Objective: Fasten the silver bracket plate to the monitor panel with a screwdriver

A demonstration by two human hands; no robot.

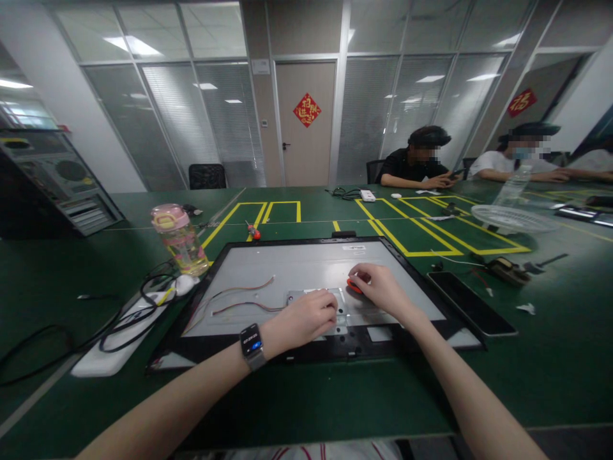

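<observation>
A monitor panel [268,262] lies back-up on the green table, black-framed with a grey metal back and thin coloured wires [239,297] across it. A small metal cover plate [342,305] sits near its lower middle. My left hand [304,319], with a smartwatch on the wrist, rests curled on that plate, fingers closed. My right hand [378,287] is closed round a red-handled tool [353,285], probably a screwdriver, held over the panel just right of the plate.
A pink-lidded water bottle [179,239] and black cables [129,313] on a white board lie to the left. A red screwdriver [253,231], a black phone-like slab [472,303], a fan grille [512,218] and small parts lie beyond. Two people sit at the far right.
</observation>
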